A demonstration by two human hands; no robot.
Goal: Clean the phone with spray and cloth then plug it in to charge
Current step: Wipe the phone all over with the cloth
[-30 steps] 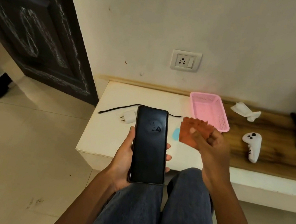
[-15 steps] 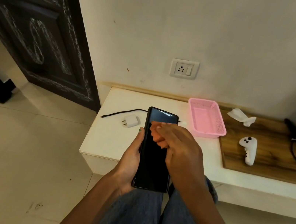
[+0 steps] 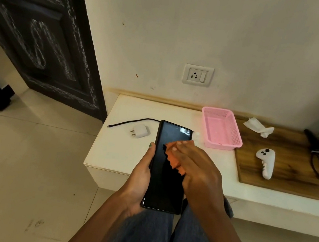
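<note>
A black phone (image 3: 164,180) is held upright over my knees, screen up and dark. My left hand (image 3: 138,178) grips it from the left edge and underneath, thumb along the side. My right hand (image 3: 199,169) lies over the upper half of the screen, its fingers stretched flat and pressing an orange cloth (image 3: 173,157) against the glass. A white charger plug (image 3: 140,131) and a black cable (image 3: 131,121) lie on the white ledge (image 3: 116,151) behind the phone. The wall socket (image 3: 197,75) is above the ledge. No spray bottle shows.
A pink basket (image 3: 221,128) stands on the ledge right of the phone. Farther right, a wooden board (image 3: 291,179) carries a white controller (image 3: 266,161) and a crumpled tissue (image 3: 258,127). Dark equipment with cables is at the far right. A dark door is on the left.
My right hand has brought the orange cloth from beside the phone onto its screen and slid it slightly down the glass. My left hand still holds the phone.
</note>
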